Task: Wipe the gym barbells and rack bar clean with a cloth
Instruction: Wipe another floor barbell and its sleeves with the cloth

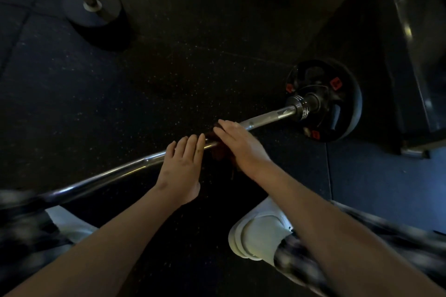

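Two hands down on one barbell (265, 119), low over the dark rubber floor (169, 67). Lies on a slant, long axis from near left up to far right, ending in a black weight plate (342, 103) at the right end. Left hand (182, 164) draped over the bare shaft, fingers (193, 143) straight and close together, not curled under as far as shows. Right hand (239, 142) just beside it, further toward the plate, flat on a dark reddish cloth (218, 152) bunched over the shaft; fingers (226, 128) likewise straight, pressing rather than gripping, thumb hidden. Cloth pinned between palm and steel, some of it hanging below the bar. Bare shiny shaft between right hand and plate collar, so probably the next stretch to wipe: slide along the axis, up and rightward, right hand nearer by far. Left hand seemingly there to steady against rolling. White shoe (260, 234) at near right, well behind the bar.
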